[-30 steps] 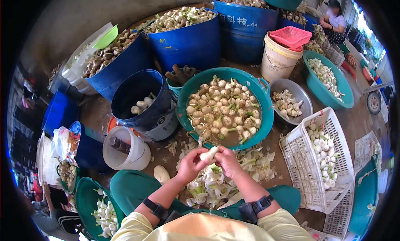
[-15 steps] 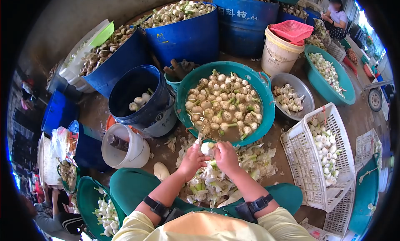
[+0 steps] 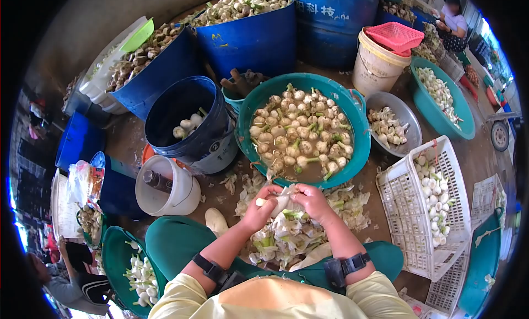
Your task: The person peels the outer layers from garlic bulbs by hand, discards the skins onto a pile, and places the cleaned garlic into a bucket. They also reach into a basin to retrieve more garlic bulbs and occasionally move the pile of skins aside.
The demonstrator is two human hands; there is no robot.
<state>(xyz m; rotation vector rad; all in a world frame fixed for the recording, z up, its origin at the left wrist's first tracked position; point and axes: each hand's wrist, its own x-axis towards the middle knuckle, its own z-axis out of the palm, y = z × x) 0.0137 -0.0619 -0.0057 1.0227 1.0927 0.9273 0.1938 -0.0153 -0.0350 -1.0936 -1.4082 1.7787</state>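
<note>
Both hands meet above a heap of peeled garlic skins (image 3: 286,239) on the floor. My left hand (image 3: 260,210) is closed round a garlic bulb, mostly covered by the fingers; a pale, round-ended piece (image 3: 260,202) pokes out at its side. A whitish strip of skin (image 3: 284,200) stretches from there to my right hand (image 3: 311,202), whose fingers are pinched on it. Just beyond the hands stands a green basin (image 3: 361,148) of unpeeled garlic bulbs (image 3: 300,129) in murky water.
White peeled bulbs lie in a tilted crate (image 3: 394,200) at right and a green tub (image 3: 113,264) at lower left. A metal bowl (image 3: 413,126), a white bucket (image 3: 187,195) and a dark blue bucket (image 3: 160,137) surround the basin. A co-worker (image 3: 454,24) sits far right.
The white bulb that showed between my hands is now mostly hidden in my left hand. My right hand has moved slightly right, with skin stretched between the hands. The view has shifted a little.
</note>
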